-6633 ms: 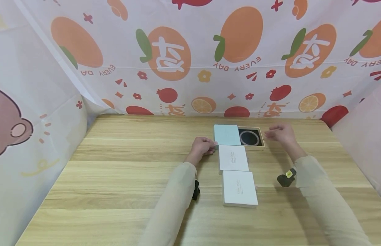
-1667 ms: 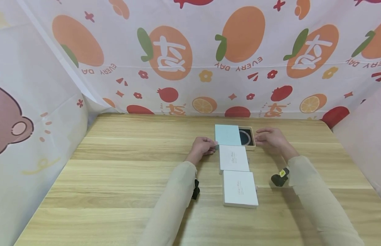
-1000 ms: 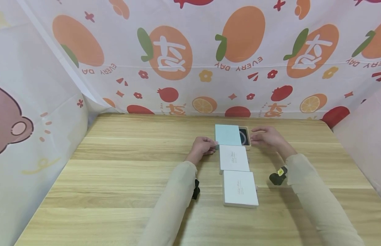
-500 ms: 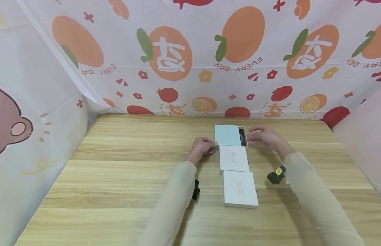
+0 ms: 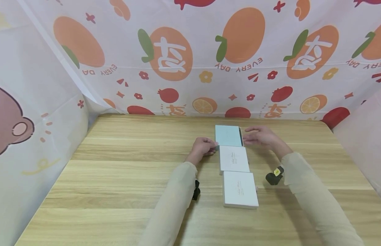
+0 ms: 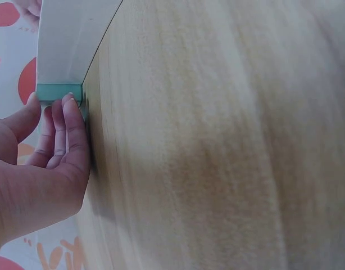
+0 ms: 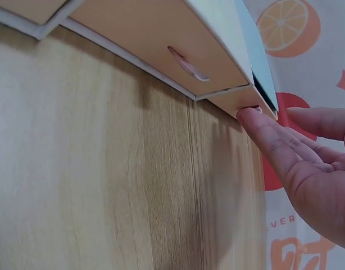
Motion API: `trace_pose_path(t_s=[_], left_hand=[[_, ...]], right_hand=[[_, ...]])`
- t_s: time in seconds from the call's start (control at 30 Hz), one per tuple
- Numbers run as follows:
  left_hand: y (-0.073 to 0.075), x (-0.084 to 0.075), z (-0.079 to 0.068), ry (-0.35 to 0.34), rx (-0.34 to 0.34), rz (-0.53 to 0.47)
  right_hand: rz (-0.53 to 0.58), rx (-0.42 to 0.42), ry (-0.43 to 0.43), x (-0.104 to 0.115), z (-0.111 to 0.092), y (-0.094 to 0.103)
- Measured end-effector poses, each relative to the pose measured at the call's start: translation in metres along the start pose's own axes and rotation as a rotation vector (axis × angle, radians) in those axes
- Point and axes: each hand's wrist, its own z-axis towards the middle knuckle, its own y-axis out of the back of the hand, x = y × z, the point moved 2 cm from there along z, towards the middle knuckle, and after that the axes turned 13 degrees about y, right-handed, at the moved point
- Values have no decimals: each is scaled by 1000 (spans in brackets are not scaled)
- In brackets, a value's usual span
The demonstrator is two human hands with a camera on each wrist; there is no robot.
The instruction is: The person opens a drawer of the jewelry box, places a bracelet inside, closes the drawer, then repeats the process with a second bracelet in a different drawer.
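A light blue drawer box [image 5: 227, 135] lies at the far end of a column of boxes, its drawer [image 5: 241, 136] showing only as a thin strip on the right. At its left front corner, my left hand [image 5: 201, 149] holds the box; in the left wrist view the thumb and fingertips meet its green end [image 6: 59, 92]. My right hand [image 5: 262, 136] presses the drawer front with extended fingers, and in the right wrist view a fingertip [image 7: 250, 117] touches it beside a small ribbon pull [image 7: 257, 108]. The drawer's contents are hidden.
Two white drawer boxes, a middle one [image 5: 234, 159] and a nearer one [image 5: 240, 189], line up in front of the blue box. A ribbon pull [image 7: 186, 64] sticks out of one. A fruit-print cloth [image 5: 190, 61] hangs behind the wooden table [image 5: 122, 177].
The drawer with the dark lining and ring-shaped bangle has slid leftward into the blue box, out of sight. My right hand has moved left with it. My left hand has kept its place.
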Motion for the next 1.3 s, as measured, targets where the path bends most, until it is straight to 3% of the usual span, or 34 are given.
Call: trace_pose_path(t_s=[0.4,1.3], left_hand=[[-1,1,0,5,-9,0],[0,-1,-2,-8,-20,4]], right_hand=[[-45,33,42,-1,1,-8],[-19,15,26,-2,3,-8]])
